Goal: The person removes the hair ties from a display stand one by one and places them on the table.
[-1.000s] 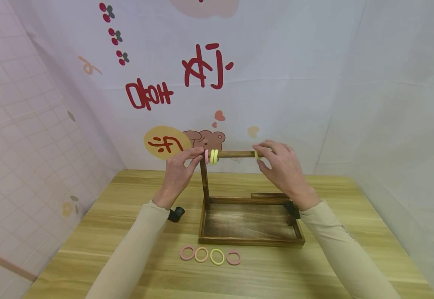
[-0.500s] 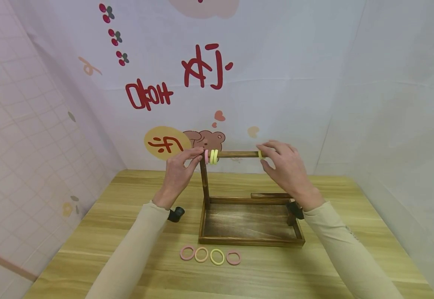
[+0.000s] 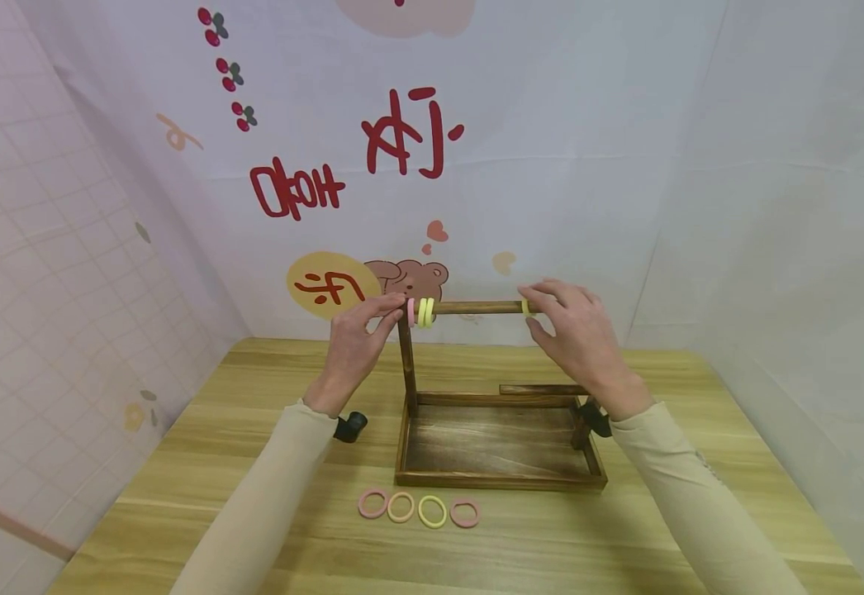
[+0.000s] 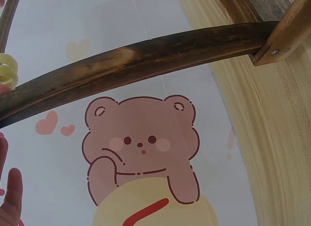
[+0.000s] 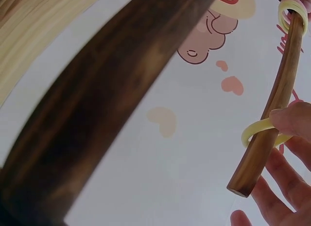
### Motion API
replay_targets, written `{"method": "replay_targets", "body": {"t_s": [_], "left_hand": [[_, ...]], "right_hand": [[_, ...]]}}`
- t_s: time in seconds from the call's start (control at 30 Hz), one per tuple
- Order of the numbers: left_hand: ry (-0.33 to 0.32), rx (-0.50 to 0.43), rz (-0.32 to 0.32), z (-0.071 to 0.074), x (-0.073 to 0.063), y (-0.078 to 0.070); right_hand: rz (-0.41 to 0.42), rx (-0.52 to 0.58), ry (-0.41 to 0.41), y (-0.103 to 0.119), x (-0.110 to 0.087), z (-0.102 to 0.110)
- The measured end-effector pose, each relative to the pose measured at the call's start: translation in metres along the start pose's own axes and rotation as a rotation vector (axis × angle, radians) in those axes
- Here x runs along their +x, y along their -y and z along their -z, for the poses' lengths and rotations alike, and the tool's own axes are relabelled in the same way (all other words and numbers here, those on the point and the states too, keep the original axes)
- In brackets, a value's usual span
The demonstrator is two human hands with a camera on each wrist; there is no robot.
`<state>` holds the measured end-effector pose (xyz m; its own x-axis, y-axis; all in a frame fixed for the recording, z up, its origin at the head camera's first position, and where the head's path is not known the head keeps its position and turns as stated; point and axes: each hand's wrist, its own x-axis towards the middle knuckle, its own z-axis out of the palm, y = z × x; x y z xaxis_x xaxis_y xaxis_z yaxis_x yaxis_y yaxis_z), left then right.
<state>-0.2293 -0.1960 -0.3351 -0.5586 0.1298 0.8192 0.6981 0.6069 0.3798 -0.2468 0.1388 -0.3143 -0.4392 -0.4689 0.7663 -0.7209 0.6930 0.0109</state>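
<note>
A dark wooden stand (image 3: 407, 364) has an upright post and a horizontal bar (image 3: 477, 307) with a free right end. My left hand (image 3: 353, 343) pinches the corner where post and bar meet; its grip is mostly cut off in the left wrist view. Beside those fingers, a pink ring (image 3: 411, 312) and two yellow rings (image 3: 426, 312) hang around the bar. My right hand (image 3: 576, 330) pinches another yellow ring (image 5: 257, 128) between thumb and finger. That ring encircles the bar close to its free end, as the right wrist view shows.
Several loose rings lie in a row on the table before the stand: a pink ring (image 3: 373, 503), an orange ring (image 3: 401, 506), a yellow ring (image 3: 433, 511) and another pink ring (image 3: 465, 513). The stand's tray base (image 3: 499, 479) has raised edges. A lower wooden arm (image 3: 539, 389) sits behind.
My right hand has slid its yellow ring a short way rightward along the bar, toward the free end. The left hand and the other rings have stayed put.
</note>
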Motion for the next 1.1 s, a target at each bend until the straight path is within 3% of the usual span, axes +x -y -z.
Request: {"method": "replay_targets", "body": {"t_s": [1.1], "left_hand": [[-0.011, 0.014, -0.005, -0.001, 0.000, 0.001]], "right_hand": [[-0.031, 0.003, 0.009, -0.013, -0.009, 0.009]]}}
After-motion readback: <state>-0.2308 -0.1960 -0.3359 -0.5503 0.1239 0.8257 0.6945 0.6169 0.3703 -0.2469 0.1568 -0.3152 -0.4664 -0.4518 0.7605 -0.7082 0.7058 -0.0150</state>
